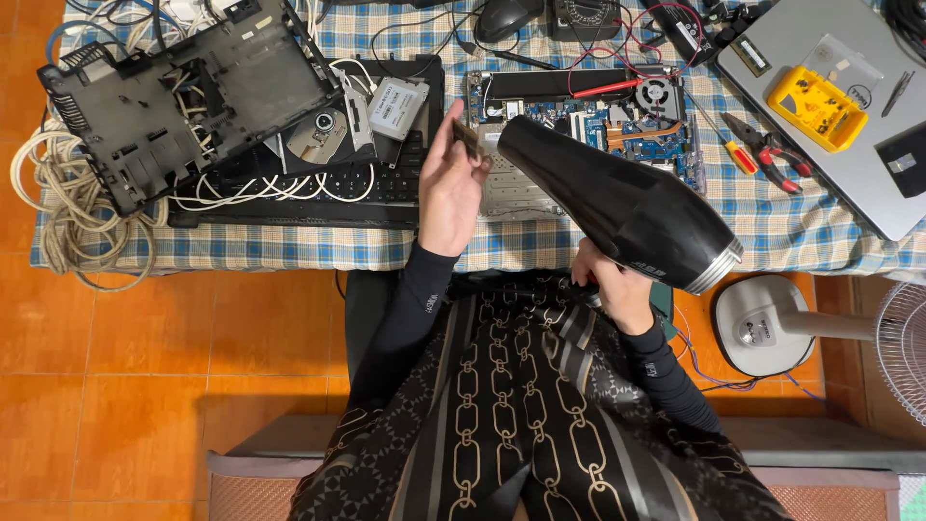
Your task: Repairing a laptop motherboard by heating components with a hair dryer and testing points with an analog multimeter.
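Your left hand (449,188) pinches a small memory module (468,136) upright above the opened laptop (579,121) on the checked tablecloth (289,246). Your right hand (612,285) grips the black hair dryer (617,198), its nozzle just beside the module.

table (289,249), checked cloth | black laptop shell (183,96) | open laptop (579,125) | pliers (767,150)

A checked cloth (289,246) covers the desk. Far left lies a black laptop shell (183,96) beside a coil of pale cable (68,203), with a black keyboard (318,188) just right of them. Far right sit a grey laptop (858,183), a yellow case (815,106) on it, and red-handled pliers (772,154). A white fan base (762,323) stands on the orange floor (145,338).
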